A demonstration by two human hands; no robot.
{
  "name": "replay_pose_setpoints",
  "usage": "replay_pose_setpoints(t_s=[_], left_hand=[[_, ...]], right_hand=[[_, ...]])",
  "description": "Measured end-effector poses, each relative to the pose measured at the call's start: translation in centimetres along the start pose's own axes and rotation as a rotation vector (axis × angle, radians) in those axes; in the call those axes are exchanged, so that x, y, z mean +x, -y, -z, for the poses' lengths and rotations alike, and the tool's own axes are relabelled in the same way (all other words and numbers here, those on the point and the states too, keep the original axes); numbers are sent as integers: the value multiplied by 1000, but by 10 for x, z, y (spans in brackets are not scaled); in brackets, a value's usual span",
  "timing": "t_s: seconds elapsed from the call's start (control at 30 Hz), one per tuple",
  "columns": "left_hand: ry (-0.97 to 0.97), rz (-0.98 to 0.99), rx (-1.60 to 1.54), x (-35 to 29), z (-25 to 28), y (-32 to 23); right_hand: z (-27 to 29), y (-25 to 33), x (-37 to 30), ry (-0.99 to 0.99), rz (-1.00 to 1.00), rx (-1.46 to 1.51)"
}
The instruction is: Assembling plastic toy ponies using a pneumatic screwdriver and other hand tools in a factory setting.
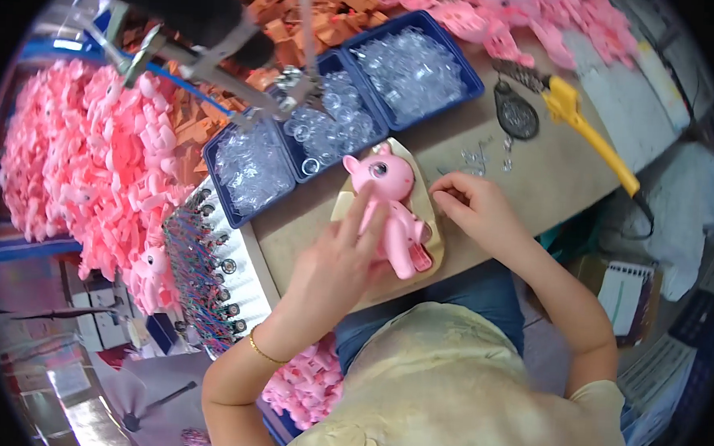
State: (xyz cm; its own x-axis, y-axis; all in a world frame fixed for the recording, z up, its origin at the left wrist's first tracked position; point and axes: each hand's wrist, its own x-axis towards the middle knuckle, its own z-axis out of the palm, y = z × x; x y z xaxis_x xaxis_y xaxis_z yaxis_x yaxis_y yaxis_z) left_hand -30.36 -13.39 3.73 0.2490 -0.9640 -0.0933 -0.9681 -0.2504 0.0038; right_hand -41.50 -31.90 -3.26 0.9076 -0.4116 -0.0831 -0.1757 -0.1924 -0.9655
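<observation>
A pink toy pony with a large painted eye lies in a cream-coloured shaped holder at the table's near edge. Across its body, my left hand lies with its fingers stretched and apart. My right hand is just right of the holder, thumb and fingertips drawn together; whatever they may pinch is too small to make out. Close above that hand, a few small metal pieces lie on the table. Near the toy's feet, a reddish part shows on its underside.
Blue trays of clear plastic pieces stand beyond the holder. A yellow-handled tool with a cord lies at the right. Pink toy parts are heaped at the left beside bundled wires. A dark machine arm hangs at the upper left.
</observation>
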Motion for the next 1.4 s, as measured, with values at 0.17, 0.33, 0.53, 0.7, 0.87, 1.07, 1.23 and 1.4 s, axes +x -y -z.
replay_pose_setpoints(t_s=[0.17,0.33,0.53,0.7,0.87,1.07,1.23,1.4], left_hand=[[-164,-33,-186,3,-8,0],[-368,-8,-285,5,-27,2],[-481,44,-579,1,-41,3],[-466,46,-694,3,-48,5],[-436,74,-905,-7,-47,13],[-344,186,-633,-17,-40,1],[-326,181,-517,-15,-35,3],[-222,54,-258,-12,-25,8]], right_hand=[[-6,20,38,-8,57,-60],[-33,58,83,76,310,-453],[-41,55,92,144,171,-402],[-43,56,99,209,107,-511],[-43,61,95,240,88,-626],[-44,68,91,201,91,-641],[-44,61,95,223,156,-633],[-44,62,94,206,121,-605]])
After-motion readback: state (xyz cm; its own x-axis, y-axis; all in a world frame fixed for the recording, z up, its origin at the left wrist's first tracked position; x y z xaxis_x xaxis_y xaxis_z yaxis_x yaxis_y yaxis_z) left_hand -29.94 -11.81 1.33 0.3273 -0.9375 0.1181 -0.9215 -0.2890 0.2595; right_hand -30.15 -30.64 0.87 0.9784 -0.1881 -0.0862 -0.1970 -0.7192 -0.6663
